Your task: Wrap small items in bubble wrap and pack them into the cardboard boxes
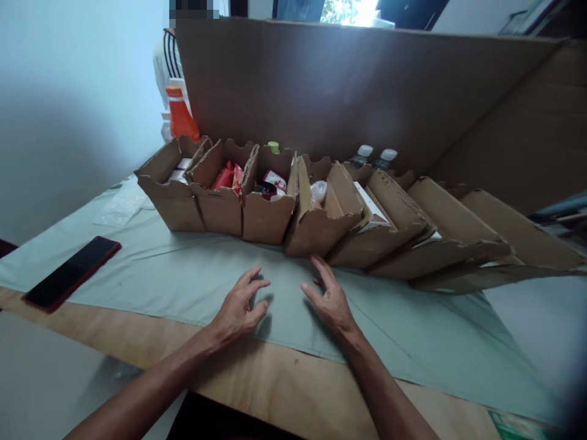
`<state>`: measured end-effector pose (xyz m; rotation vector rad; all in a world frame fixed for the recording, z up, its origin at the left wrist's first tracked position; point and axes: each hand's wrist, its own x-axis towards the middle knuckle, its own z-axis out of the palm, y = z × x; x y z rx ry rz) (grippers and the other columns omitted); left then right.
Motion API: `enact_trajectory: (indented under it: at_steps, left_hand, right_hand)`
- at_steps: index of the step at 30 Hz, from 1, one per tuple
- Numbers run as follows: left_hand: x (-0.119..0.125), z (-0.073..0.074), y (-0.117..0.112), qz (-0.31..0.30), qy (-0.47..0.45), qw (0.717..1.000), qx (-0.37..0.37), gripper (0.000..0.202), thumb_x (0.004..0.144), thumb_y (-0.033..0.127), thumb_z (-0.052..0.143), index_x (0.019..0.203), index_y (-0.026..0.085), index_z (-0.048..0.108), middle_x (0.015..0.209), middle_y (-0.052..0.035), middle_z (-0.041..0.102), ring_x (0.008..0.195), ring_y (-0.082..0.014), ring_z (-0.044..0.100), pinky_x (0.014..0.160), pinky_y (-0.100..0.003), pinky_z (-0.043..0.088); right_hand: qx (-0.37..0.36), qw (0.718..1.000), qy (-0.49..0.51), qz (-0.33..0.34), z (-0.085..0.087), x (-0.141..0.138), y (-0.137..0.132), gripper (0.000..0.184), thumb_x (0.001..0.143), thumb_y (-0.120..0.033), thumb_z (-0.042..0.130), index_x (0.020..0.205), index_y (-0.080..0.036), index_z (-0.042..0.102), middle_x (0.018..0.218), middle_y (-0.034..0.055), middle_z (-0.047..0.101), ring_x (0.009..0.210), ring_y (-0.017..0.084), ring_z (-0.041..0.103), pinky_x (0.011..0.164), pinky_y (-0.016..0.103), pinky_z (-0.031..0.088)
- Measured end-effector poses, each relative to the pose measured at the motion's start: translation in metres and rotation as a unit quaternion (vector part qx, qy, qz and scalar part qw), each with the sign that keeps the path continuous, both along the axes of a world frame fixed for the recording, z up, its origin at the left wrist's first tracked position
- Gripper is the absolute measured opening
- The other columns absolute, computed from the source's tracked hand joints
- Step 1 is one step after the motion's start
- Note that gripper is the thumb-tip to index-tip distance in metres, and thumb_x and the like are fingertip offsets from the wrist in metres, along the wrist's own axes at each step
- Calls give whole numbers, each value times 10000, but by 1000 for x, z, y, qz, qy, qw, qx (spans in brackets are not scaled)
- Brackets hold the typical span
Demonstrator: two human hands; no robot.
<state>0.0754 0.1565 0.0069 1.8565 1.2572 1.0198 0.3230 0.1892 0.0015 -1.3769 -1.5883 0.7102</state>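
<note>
My left hand hovers over or rests on the pale green cloth, fingers apart and nothing in them. To its right, my right hand is also open and holds nothing; its fingertips come close to the front of a cardboard bin. I cannot tell whether they touch it. That bin has a clear plastic item inside. Just left stands another bin with a red and white packet in it. Further left, a bin contains red packets.
A dark phone with a red edge lies at the left. Several more cardboard bins lean to the right. Behind them are white-capped bottles and a tall cardboard panel. An orange bottle and a person's striped sleeve show at back left.
</note>
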Motion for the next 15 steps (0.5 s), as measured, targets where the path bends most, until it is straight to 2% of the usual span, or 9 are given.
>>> enact_trajectory:
  at_steps: [3, 5, 7, 9, 11, 13, 15]
  left_hand:
    - [-1, -1, -1, 13, -22, 1000, 9, 345, 846, 207, 614, 1175, 181, 717, 1484, -196, 549, 1329, -360, 595, 1060, -597, 529]
    - [-3, 4, -2, 26, -35, 999, 0, 348, 856, 198, 602, 1187, 186, 708, 1519, -191, 517, 1357, -364, 568, 953, -542, 605]
    - [-5, 10, -3, 49, -48, 998, -2, 340, 867, 195, 589, 1187, 190, 701, 1547, -187, 487, 1365, -369, 556, 801, -455, 657]
    - [-6, 15, -3, 75, -57, 996, 11, 320, 872, 186, 576, 1166, 194, 701, 1550, -177, 480, 1376, -369, 542, 748, -419, 664]
    - [-6, 19, -2, 97, -64, 993, 27, 304, 876, 172, 561, 1145, 197, 700, 1548, -165, 477, 1401, -367, 513, 795, -441, 664]
    - [-7, 21, -1, 113, -72, 990, 36, 297, 881, 166, 552, 1138, 196, 698, 1552, -161, 462, 1408, -368, 499, 807, -444, 665]
    - [-7, 21, 0, 130, -80, 987, 40, 293, 885, 169, 550, 1137, 193, 699, 1557, -163, 449, 1391, -373, 510, 711, -383, 668]
  right_hand:
    - [-18, 1000, 15, 9, 12, -5, -10, 552, 852, -411, 662, 1367, -217, 616, 1330, 151, 692, 1193, 302, 678, 928, 491, 587]
    - [-11, 1000, 20, 19, 34, -15, -12, 466, 892, -400, 647, 1318, -213, 635, 1167, 123, 756, 1021, 261, 735, 901, 472, 596]
    - [21, 999, 13, 27, 65, -30, -5, 431, 919, -387, 637, 1317, -223, 628, 1086, 87, 765, 914, 223, 739, 872, 443, 601]
    - [57, 998, -1, 38, 97, -48, 10, 488, 929, -366, 620, 1400, -245, 571, 1048, 54, 758, 834, 198, 729, 824, 413, 604]
    - [69, 996, -25, 50, 122, -66, 33, 585, 937, -334, 581, 1507, -259, 469, 983, 26, 753, 728, 182, 712, 772, 394, 600]
    - [61, 993, -77, 60, 135, -80, 57, 650, 928, -285, 550, 1559, -235, 406, 889, 15, 751, 628, 181, 684, 732, 386, 587]
    - [60, 986, -146, 52, 137, -90, 78, 624, 900, -243, 559, 1515, -194, 468, 818, 30, 749, 618, 204, 680, 720, 374, 565]
